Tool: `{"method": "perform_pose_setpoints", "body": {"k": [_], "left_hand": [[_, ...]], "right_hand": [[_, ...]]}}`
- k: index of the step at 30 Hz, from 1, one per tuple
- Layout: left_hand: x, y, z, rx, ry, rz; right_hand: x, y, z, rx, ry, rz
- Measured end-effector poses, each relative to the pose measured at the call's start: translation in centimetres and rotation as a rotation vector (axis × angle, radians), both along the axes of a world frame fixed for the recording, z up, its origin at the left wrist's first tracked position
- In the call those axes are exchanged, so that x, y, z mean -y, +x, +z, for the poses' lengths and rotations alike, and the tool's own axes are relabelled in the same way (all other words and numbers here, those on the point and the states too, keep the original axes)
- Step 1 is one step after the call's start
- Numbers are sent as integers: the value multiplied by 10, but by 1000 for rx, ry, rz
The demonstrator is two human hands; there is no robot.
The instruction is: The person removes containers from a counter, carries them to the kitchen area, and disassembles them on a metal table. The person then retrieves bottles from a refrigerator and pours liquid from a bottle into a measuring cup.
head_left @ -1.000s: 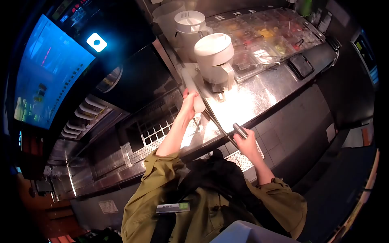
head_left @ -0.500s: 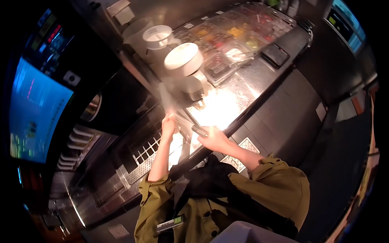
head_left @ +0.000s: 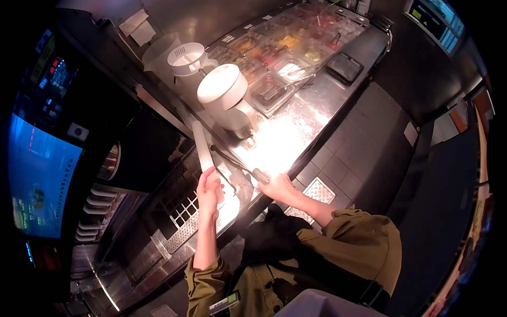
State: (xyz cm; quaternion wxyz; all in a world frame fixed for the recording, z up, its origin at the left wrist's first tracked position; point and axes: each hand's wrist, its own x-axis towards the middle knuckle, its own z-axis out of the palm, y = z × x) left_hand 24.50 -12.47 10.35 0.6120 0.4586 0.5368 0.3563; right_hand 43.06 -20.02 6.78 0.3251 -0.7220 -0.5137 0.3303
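My left hand (head_left: 209, 189) is wrapped round the lower part of a long white stick-like tool (head_left: 201, 142), which points away from me over the counter's back edge. My right hand (head_left: 279, 187) grips the metal handle of tongs (head_left: 260, 175); the thin arms of the tongs reach up and left toward the white tool. Beyond my hands, a white-lidded pitcher (head_left: 227, 100) stands on the bright steel counter (head_left: 311, 113). A second white-topped pitcher (head_left: 188, 61) is behind it.
Clear containers of colourful food (head_left: 288, 42) fill the back of the counter. A black tray (head_left: 344, 68) lies near its right edge. At left are a lit screen (head_left: 42, 177), white curved racks (head_left: 100, 198) and a sink grid (head_left: 185, 212).
My right hand has moved left with the tongs, closer to my left hand and the white tool. The camera view has shifted, so the pitchers appear farther left.
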Motion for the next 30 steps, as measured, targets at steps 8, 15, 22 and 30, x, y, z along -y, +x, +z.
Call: {"method": "perform_pose_setpoints", "body": {"k": [8, 15, 22, 30], "left_hand": [[39, -6, 19, -45, 30, 34], [46, -23, 24, -59, 0, 16], [71, -48, 28, -33, 21, -4], [105, -83, 30, 44, 12, 15]], "right_hand": [[-24, -8, -5, -56, 88, -66], [14, -7, 3, -67, -116, -62], [16, -38, 17, -34, -145, 92], [-26, -53, 39, 85, -5, 110]]}}
